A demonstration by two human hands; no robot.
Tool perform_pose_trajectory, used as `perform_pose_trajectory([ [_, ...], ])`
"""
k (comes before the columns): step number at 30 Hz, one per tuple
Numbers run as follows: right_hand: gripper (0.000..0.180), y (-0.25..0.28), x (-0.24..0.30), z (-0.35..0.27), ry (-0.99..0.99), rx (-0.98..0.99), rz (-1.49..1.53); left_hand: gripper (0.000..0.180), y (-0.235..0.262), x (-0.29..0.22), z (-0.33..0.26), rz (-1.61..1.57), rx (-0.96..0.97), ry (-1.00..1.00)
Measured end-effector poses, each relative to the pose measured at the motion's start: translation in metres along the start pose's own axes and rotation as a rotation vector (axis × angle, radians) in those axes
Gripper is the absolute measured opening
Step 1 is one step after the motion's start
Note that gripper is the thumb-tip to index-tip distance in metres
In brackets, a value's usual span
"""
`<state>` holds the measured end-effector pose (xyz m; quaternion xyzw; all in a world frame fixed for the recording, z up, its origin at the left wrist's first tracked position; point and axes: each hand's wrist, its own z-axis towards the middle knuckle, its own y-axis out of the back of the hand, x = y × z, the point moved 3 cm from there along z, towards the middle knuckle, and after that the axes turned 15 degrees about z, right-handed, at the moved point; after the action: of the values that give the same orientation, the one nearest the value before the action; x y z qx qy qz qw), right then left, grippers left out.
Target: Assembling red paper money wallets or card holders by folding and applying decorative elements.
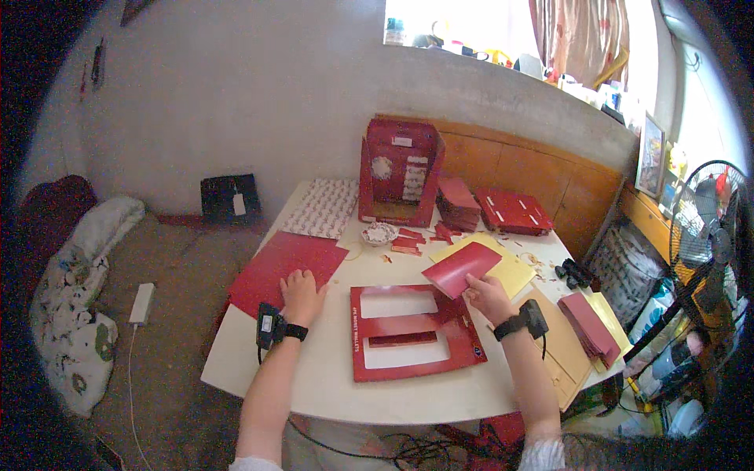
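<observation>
My left hand (302, 296) lies flat with fingers apart on a large red sheet (271, 263) at the table's left. Between the thumb and fingers of my right hand (488, 300) is a glossy red paper envelope (463, 268), raised at a tilt over a yellow sheet (512, 267). In front of me, between my forearms, rests a flat red cardboard box sleeve (360, 334) with two cut-out windows. A red strip (402, 339) shows across its middle. Both wrists wear black straps with small devices.
Behind stand an upright red box (400, 169), a stack of red envelopes (458, 206) and a flat red pack (514, 212). A small bowl (379, 234) holds white bits. More red envelopes (589, 330) lie at right, near a black fan (707, 228). Patterned paper (322, 208) lies back left.
</observation>
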<state>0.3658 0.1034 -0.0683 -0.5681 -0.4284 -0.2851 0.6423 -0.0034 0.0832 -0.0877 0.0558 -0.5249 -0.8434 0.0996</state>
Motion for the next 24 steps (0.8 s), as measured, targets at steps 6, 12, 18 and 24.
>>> perform_pose_trajectory([
  [6, 0.017, 0.001, 0.001, 0.025, 0.012, -0.147, 0.069, 0.040, 0.011, 0.009, 0.003, -0.058, 0.071, -0.033],
  [12, 0.020, 0.005, -0.001, 0.024, 0.021, -0.140, 0.025, 0.029, 0.017, 0.005, 0.007, -0.090, 0.076, -0.062],
  [18, 0.029, -0.014, 0.010, -0.010, -0.032, -0.168, -0.019, 0.013, 0.024, 0.005, 0.006, 0.083, -0.006, -0.034],
  [24, 0.032, -0.019, 0.011, -0.037, -0.002, -0.082, -0.110, 0.009, 0.081, 0.008, 0.002, 0.005, -0.389, 0.122],
])
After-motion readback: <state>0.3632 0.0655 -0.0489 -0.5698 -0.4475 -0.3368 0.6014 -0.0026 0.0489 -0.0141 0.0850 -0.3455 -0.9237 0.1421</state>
